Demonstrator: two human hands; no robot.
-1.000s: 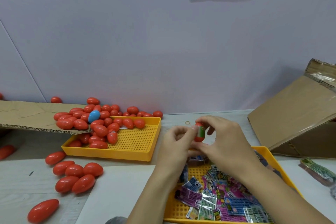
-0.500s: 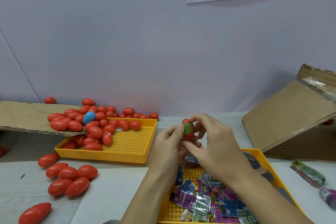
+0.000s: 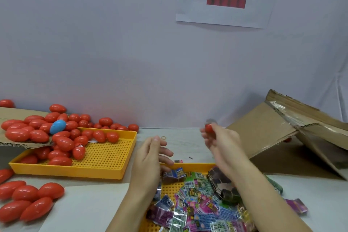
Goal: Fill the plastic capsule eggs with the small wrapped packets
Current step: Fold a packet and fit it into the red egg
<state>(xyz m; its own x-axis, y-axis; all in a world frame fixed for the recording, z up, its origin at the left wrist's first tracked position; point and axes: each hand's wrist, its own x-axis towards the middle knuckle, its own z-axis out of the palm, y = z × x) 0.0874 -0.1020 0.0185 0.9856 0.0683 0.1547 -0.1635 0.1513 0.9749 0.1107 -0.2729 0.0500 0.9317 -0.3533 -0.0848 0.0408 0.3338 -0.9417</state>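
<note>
A: Reading from largest to smallest: a tilted cardboard box (image 3: 278, 135) stands at right on the table (image 3: 184, 145); a yellow perforated tray (image 3: 105, 158) at left holds a heap of red capsule eggs (image 3: 64, 143) with one blue egg (image 3: 57, 126) among them; a nearer yellow tray (image 3: 190, 165) holds the wrapped packets (image 3: 197, 211).

B: And the hands?

A: The right hand (image 3: 224, 143) is raised between the nearer tray and the box. Its fingers (image 3: 207, 135) are curled round a red egg (image 3: 208, 128), which shows only at their tips, above the table and blurred. The left hand (image 3: 150, 158) hangs over the far edge of the nearer tray, fingers loosely spread and holding nothing.

B: What differs from half a second ago?

A: Then both hands met on one egg, with a green packet visible at its middle, held centrally above the nearer tray. Now the left hand has let go and the right hand alone has carried the egg toward the box. No green shows on the egg; whether it is fully closed cannot be told.

B: Smaller items?

A: Loose red eggs (image 3: 28, 201) lie at the table's left front.
</note>
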